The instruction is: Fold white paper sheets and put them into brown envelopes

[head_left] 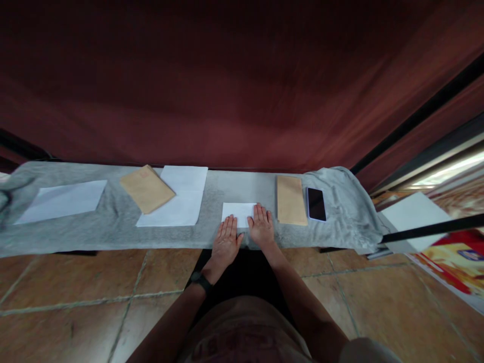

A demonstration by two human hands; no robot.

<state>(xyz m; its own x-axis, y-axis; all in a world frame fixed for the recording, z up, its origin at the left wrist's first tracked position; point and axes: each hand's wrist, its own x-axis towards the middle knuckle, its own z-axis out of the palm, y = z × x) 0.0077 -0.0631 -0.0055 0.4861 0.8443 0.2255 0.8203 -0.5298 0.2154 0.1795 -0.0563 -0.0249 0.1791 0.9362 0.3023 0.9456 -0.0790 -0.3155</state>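
A small folded sheet of white paper lies on the grey cloth in front of me. My left hand rests flat on its lower left part, fingers stretched out. On the right side of the paper, my right hand also lies flat with its fingers extended. Neither hand grips anything; the fingertips cover the paper's lower corners. To the right of my right hand is a brown envelope. Farther left, another stack of brown envelopes sits tilted on white sheets.
A phone lies right of the envelope. Another white sheet is at the far left. The grey cloth covers a narrow table against a dark red curtain. Black metal bars and a red box stand at the right.
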